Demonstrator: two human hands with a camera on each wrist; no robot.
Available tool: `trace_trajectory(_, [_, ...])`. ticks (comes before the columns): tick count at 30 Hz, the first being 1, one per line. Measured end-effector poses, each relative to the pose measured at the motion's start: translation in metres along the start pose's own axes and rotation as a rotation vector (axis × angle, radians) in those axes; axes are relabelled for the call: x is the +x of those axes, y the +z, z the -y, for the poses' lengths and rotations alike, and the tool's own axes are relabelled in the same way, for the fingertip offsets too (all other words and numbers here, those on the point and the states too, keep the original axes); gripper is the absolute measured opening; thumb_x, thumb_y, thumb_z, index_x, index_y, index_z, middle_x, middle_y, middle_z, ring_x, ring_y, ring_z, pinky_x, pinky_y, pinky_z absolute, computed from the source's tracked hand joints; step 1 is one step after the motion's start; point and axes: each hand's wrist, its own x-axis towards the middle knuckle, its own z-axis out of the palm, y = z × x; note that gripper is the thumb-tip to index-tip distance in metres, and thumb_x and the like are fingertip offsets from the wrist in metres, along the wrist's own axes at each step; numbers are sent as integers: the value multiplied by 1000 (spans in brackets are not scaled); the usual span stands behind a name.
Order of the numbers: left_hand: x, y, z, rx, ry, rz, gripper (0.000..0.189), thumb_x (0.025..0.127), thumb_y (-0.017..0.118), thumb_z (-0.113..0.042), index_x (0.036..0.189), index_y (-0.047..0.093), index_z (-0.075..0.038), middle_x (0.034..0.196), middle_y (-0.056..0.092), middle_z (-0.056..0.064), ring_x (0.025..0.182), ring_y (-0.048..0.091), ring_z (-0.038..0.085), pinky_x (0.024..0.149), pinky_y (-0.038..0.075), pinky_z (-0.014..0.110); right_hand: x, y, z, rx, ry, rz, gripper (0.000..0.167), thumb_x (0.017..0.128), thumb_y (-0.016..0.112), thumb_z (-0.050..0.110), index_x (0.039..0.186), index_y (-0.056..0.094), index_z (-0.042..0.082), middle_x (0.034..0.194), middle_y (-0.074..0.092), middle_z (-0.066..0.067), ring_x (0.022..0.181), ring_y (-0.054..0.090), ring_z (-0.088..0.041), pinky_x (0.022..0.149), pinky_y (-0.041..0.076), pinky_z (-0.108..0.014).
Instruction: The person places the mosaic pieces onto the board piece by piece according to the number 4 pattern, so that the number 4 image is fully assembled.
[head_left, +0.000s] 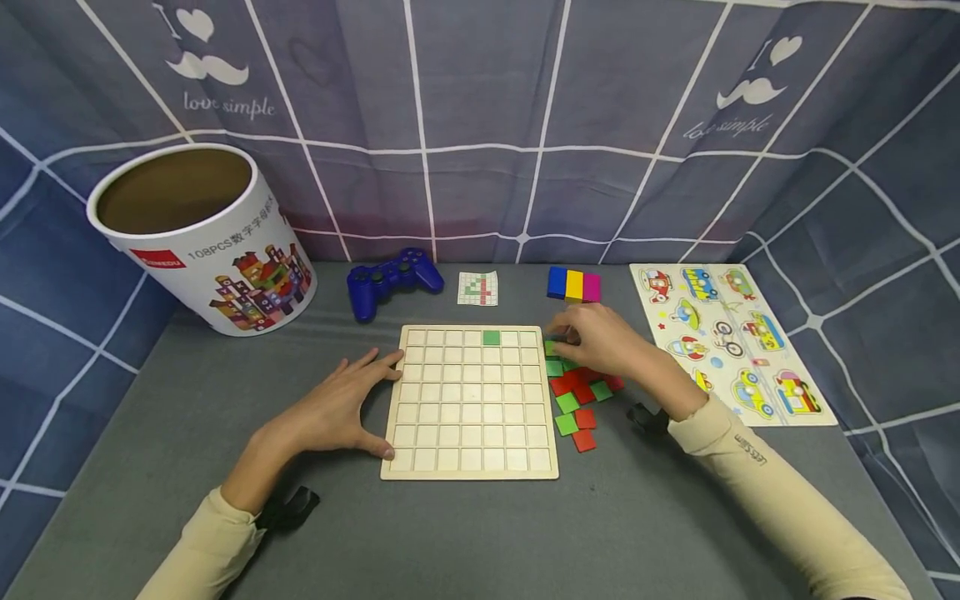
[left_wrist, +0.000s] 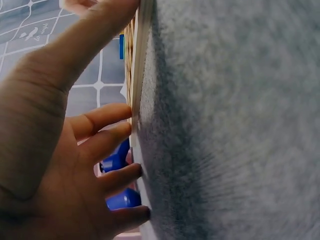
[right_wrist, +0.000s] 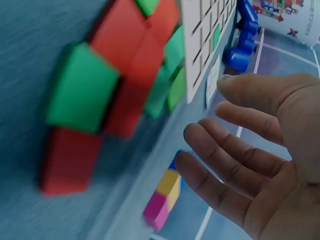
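Note:
A pale wooden grid board [head_left: 470, 392] lies flat on the table, with one green square tile [head_left: 491, 337] in its top row. My left hand [head_left: 330, 408] rests at the board's left edge, thumb and fingers spread; in the left wrist view the fingertips [left_wrist: 131, 171] meet that edge. Right of the board lies a loose group of red tiles [head_left: 585, 441] and green tiles [head_left: 566, 424]. Over the far end of this group is my right hand [head_left: 600, 337]. In the right wrist view its fingers are loosely bent and apart, holding nothing, near the green tiles [right_wrist: 175, 89].
Behind the board are a blue game controller [head_left: 393, 282] and a small pattern card [head_left: 477, 288]. Blue, yellow and pink blocks [head_left: 573, 284] stand beyond my right hand. A vehicle puzzle board [head_left: 731, 342] lies far right; a large white bucket [head_left: 217, 258] stands at back left.

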Motion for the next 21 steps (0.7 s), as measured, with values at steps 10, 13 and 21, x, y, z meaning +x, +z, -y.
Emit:
trace_trajectory(10, [1, -4, 7, -35, 25, -26, 94, 61, 93, -53, 138, 59, -11, 160, 34, -1, 148, 20, 38, 112, 11, 71, -23, 6, -13, -25, 64, 0, 23, 85, 80, 17, 104, 77, 6, 85, 69, 0, 76, 62, -16, 66, 52, -35])
trace_trajectory(13, [1, -4, 7, -28, 23, -26, 97, 60, 92, -54, 140, 57, -11, 161, 33, 0, 148, 20, 39, 112, 11, 71, -24, 10, -12, -38, 91, 12, 23, 85, 80, 21, 103, 77, 6, 79, 65, 2, 71, 57, -14, 62, 47, -33])
trace_trajectory(21, [1, -2, 5, -30, 12, -3, 98, 62, 92, -53, 142, 56, -11, 162, 31, 0, 149, 17, 39, 113, 9, 70, -24, 13, -9, -63, 144, 36, 24, 82, 82, 24, 98, 77, 7, 73, 60, 1, 65, 51, -13, 55, 41, -31])
